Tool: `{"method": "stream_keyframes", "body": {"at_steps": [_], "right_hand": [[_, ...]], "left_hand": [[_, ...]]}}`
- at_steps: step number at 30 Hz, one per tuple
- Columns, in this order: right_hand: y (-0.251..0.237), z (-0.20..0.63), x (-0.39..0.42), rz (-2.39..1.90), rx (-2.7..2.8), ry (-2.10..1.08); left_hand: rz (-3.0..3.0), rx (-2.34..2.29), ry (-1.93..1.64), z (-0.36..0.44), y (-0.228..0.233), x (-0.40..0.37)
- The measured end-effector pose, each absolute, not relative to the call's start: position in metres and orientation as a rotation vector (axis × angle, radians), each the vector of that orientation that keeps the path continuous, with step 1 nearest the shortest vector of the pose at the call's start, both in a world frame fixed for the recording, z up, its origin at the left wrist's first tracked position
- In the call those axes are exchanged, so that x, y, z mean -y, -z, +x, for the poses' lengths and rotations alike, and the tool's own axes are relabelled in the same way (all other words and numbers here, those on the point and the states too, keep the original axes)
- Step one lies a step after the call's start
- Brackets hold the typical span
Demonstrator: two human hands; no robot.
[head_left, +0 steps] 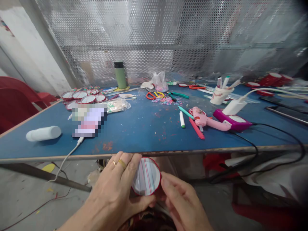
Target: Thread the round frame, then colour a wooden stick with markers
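Observation:
Below the table's front edge, a round red-rimmed disc (146, 176) with a glossy, pale striped face is held up between my two hands. My left hand (117, 183), with rings on it, wraps the disc's left side, fingers over the top edge and thumb beneath. At the right rim, the bent fingers and thumb of my right hand (179, 199) pinch together. Its fingertips partly hide what they grip there. On the table at the far left lies a pile of similar red-rimmed discs (88, 99).
The blue table (134, 128) carries a phone (90, 120), a white bottle (44, 133), a green flask (119, 75), pliers (179, 95), markers (182, 119), a pink glue gun (204, 120), a purple power block (233, 120) and a paper cup (220, 95). Cables hang over the front edge.

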State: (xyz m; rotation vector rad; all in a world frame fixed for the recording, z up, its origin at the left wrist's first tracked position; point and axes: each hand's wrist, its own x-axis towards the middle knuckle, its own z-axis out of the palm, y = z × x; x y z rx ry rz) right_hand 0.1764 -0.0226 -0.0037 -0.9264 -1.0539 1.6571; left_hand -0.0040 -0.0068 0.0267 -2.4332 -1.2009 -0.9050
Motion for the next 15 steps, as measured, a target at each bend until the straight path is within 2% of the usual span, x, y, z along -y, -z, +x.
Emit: {"method": "stream_keyframes", "body": {"at_steps": [15], "right_hand": [[0.0059, 0.1767, 0.0237, -0.893, 0.98, -1.656]], "left_hand": [[-2.505, 1.182, 0.944, -0.0089, -0.0245, 0.0075]]}}
